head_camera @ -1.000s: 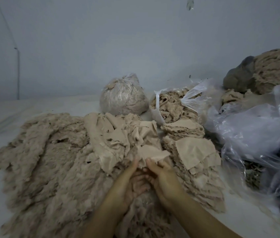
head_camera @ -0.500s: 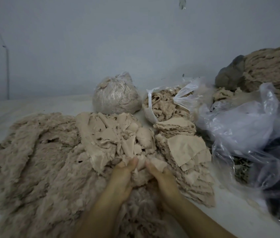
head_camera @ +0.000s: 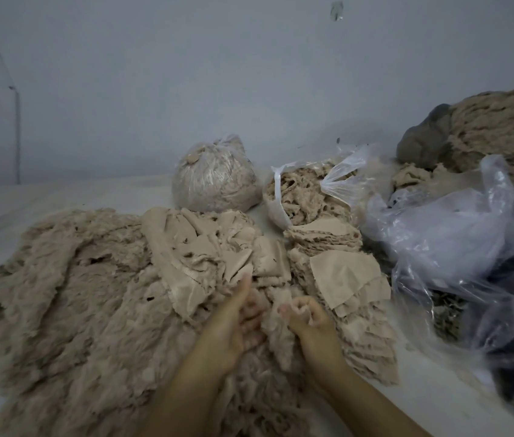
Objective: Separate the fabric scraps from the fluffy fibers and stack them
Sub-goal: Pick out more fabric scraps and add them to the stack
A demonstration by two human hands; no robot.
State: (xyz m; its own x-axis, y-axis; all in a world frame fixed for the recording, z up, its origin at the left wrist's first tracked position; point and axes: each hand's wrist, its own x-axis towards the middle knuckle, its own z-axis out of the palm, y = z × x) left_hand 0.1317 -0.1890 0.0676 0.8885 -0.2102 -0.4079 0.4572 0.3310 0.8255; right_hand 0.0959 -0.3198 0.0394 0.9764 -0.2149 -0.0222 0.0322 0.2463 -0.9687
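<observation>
Head view: right hand [head_camera: 311, 323] pinching fibers [head_camera: 276, 326]
</observation>
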